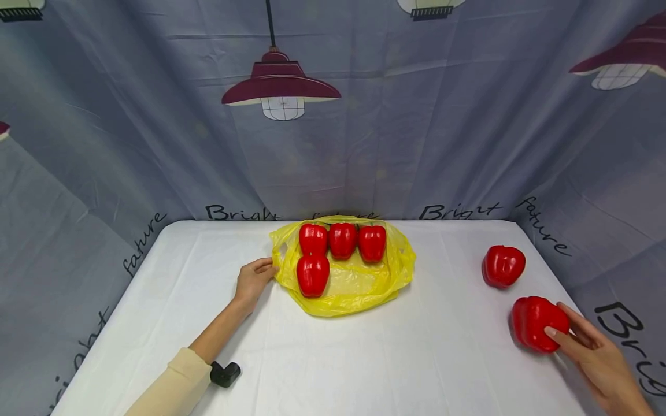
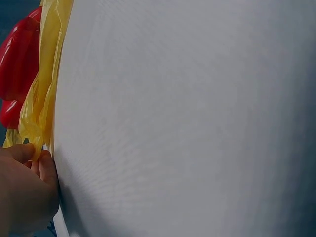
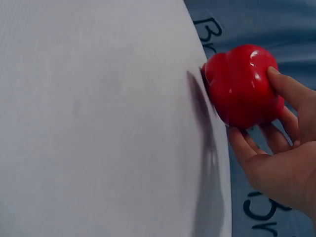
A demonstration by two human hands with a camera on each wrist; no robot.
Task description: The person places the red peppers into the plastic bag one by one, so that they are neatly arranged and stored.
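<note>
A yellow plastic bag [image 1: 354, 283] lies spread on the white table with several red bell peppers [image 1: 342, 241] on it, three along its far side and another nearer at the left. At the bag's left edge my left hand [image 1: 255, 281] pinches the thin plastic between thumb and fingers, as the left wrist view also shows. Off to the right, my right hand [image 1: 593, 349] grips a red bell pepper [image 3: 244, 86], thumb on one side and fingers round the other. Another red bell pepper [image 1: 503, 266] sits on the table just beyond it.
The white table [image 1: 416, 358] ends at a grey-blue curtain [image 1: 364, 144] printed with lamps and lettering, which stands behind it and along both sides. A small black device [image 1: 225, 374] shows beside the left sleeve [image 1: 174, 384].
</note>
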